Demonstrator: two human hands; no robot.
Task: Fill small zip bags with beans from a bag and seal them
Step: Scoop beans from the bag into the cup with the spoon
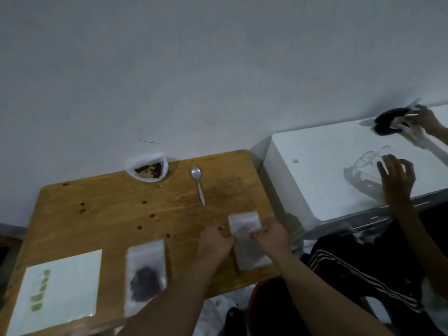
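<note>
A: Your left hand (214,241) and right hand (271,236) meet at the near right of the brown wooden desk (109,202). What are the fingers doing?

B: Both sets are curled and narrow. Your left fingers pinch the left edge of a small clear zip bag (244,226), and your right fingers pinch its right edge. The bag lies flat on the desk and looks empty. It's blurred, so it might be two bags overlapping.

A: Bean supply?

B: There's an open white plastic bag of brown beans (148,169) at the far edge of the desk, against the wall and well apart from your hands. A white plastic spoon (197,183) lies just to its right, bowl toward the wall, handle toward you.

A: What's left of your hands?

B: A filled clear zip bag (145,275) lies flat with dark beans heaped in its lower half, its near end under your left forearm. Farther left, a white sheet with green marks (58,289) sits at the near left corner. Loose beans (139,227) are scattered across the middle of the desk.
</note>
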